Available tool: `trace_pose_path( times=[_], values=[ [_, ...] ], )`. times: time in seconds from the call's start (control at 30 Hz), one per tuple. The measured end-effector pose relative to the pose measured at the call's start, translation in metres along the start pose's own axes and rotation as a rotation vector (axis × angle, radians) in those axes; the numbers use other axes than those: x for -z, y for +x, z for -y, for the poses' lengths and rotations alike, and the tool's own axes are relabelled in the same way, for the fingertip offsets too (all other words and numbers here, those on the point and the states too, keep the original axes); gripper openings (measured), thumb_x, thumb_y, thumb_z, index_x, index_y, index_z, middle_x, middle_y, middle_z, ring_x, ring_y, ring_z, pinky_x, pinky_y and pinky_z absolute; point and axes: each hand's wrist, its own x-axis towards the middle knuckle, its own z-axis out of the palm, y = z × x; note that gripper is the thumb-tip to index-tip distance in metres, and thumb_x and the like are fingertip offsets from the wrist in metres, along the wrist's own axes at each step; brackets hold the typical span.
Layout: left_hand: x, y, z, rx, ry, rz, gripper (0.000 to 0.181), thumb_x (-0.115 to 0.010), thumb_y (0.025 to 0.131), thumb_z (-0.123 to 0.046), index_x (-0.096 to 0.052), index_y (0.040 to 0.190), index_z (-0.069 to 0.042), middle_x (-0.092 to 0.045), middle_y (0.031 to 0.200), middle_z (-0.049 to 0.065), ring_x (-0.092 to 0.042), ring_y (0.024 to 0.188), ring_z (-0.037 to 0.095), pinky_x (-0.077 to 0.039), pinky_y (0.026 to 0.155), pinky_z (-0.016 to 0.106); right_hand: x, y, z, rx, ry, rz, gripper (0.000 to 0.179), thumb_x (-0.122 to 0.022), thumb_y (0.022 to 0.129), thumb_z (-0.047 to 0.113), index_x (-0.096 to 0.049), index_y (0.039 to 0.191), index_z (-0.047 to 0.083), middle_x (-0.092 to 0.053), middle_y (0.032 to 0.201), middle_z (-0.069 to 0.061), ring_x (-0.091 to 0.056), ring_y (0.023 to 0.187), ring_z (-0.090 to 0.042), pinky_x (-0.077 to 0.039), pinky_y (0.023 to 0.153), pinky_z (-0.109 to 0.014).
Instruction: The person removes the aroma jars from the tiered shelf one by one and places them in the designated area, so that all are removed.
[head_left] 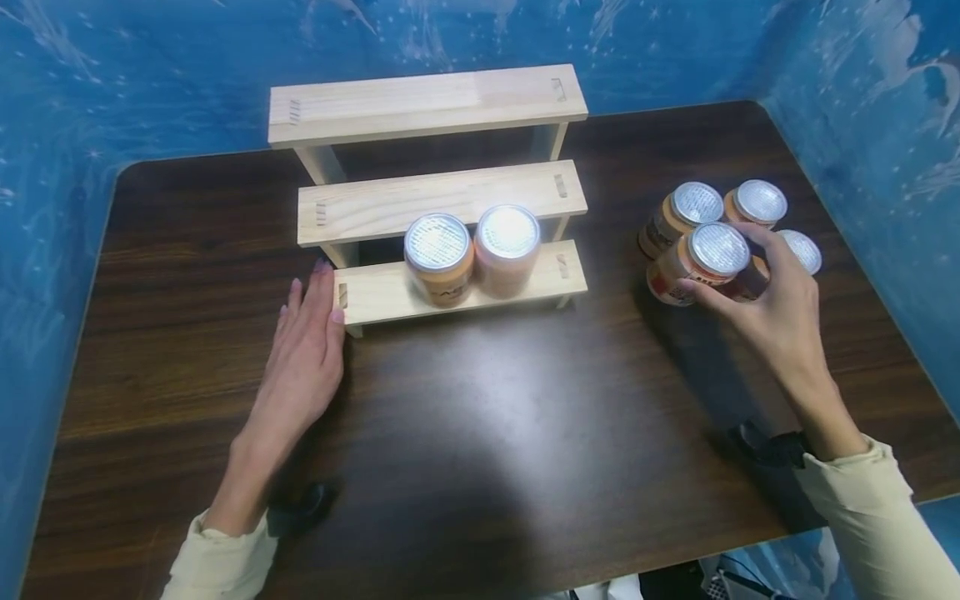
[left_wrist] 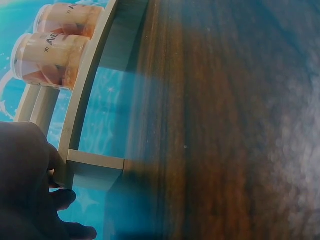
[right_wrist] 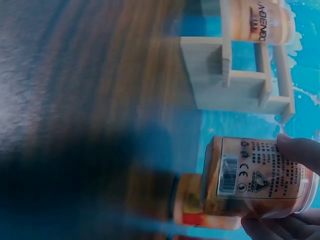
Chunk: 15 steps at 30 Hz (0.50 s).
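My right hand (head_left: 780, 308) grips a silver-lidded jar (head_left: 678, 271) between thumb and fingers, slightly tilted among the other jars at the right. In the right wrist view this jar (right_wrist: 250, 175) shows a printed label with a barcode, and it is raised beside a jar (right_wrist: 190, 200) behind it. My left hand (head_left: 303, 350) lies with straight fingers against the left end of a three-step wooden rack (head_left: 375, 292). Two similar jars, one orange (head_left: 442, 279) and one paler under glare (head_left: 507, 258), stand side by side on the lowest step.
Other lidded jars stand at the right: one at the left (head_left: 663, 229), one at the back (head_left: 757, 204), one partly behind my hand (head_left: 801, 250). The dark wooden table (head_left: 450, 450) meets blue patterned walls (head_left: 187, 75) behind and at both sides.
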Motion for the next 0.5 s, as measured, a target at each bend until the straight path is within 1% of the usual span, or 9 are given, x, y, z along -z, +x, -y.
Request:
trace_pose_path(
  times=[0.1,0.13,0.17,0.2,0.3,0.37,0.4,0.5],
  values=[
    [0.000,0.000,0.000,0.004,0.004,0.000,0.066,-0.021,0.121,-0.039,0.000,0.177,-0.011,0.003,0.185,0.011,0.005,0.170,0.044,0.000,0.136,0.067,-0.003,0.000,-0.005,0.011,-0.001,-0.011,0.087,-0.098,0.076,-0.005,-0.060,0.154,0.002,-0.064,0.152,-0.021,-0.054,0.132,0.006,-0.047,0.119,-0.022],
    [0.000,0.000,0.000,0.006,0.004,0.001,0.066,-0.021,0.121,-0.039,0.000,0.177,-0.011,0.003,0.185,0.011,0.005,0.170,0.044,0.000,0.136,0.067,-0.004,0.001,-0.006,0.011,-0.005,-0.014,0.087,-0.098,0.076,-0.005,-0.060,0.154,0.002,-0.064,0.152,-0.021,-0.054,0.133,0.005,-0.047,0.119,-0.022],
    [0.000,0.000,0.000,0.008,0.006,0.002,0.066,-0.021,0.121,-0.039,0.000,0.177,-0.011,0.004,0.185,0.011,0.005,0.170,0.044,0.000,0.136,0.067,-0.004,0.001,-0.008,0.010,-0.008,-0.016,0.087,-0.098,0.076,-0.005,-0.060,0.154,0.002,-0.064,0.152,-0.021,-0.056,0.134,0.002,-0.046,0.119,-0.021],
    [0.000,0.000,0.000,0.011,0.008,0.003,0.066,-0.021,0.121,-0.039,0.001,0.177,-0.011,0.004,0.185,0.010,0.005,0.170,0.044,-0.001,0.136,0.067,-0.005,0.001,-0.009,0.007,-0.016,-0.017,0.087,-0.098,0.077,-0.005,-0.060,0.155,0.003,-0.064,0.152,-0.020,-0.056,0.133,0.003,-0.046,0.117,-0.017],
    [-0.001,0.000,0.000,0.013,0.011,0.005,0.066,-0.021,0.121,-0.039,0.001,0.177,-0.012,0.004,0.185,0.010,0.005,0.170,0.043,-0.001,0.136,0.068,-0.006,0.000,-0.012,-0.009,-0.039,-0.018,0.086,-0.097,0.078,-0.003,-0.059,0.155,0.002,-0.064,0.152,-0.021,-0.056,0.126,0.004,-0.046,0.104,-0.008],
    [-0.001,0.001,0.000,0.013,0.013,0.005,0.066,-0.022,0.121,-0.038,0.001,0.177,-0.012,0.004,0.185,0.010,0.005,0.170,0.043,-0.001,0.136,0.068,-0.007,0.000,-0.015,-0.021,-0.043,-0.018,0.085,-0.097,0.079,-0.002,-0.059,0.155,0.002,-0.065,0.151,-0.022,-0.054,0.119,0.009,-0.043,0.093,-0.004],
    [-0.001,0.001,-0.001,0.012,0.014,0.004,0.066,-0.022,0.121,-0.038,0.000,0.177,-0.012,0.004,0.185,0.010,0.005,0.170,0.044,-0.001,0.135,0.068,-0.008,0.000,-0.016,-0.023,-0.046,-0.019,0.084,-0.097,0.079,-0.002,-0.059,0.154,0.002,-0.065,0.150,-0.022,-0.050,0.115,0.014,-0.041,0.089,-0.003],
    [-0.001,0.001,-0.001,0.011,0.013,0.002,0.066,-0.022,0.121,-0.037,0.000,0.177,-0.011,0.003,0.185,0.010,0.005,0.170,0.044,-0.002,0.135,0.068,-0.010,-0.001,-0.020,-0.032,-0.049,-0.024,0.083,-0.098,0.079,-0.001,-0.059,0.153,0.001,-0.066,0.148,-0.023,-0.049,0.110,0.018,-0.041,0.085,-0.001]
  ],
)
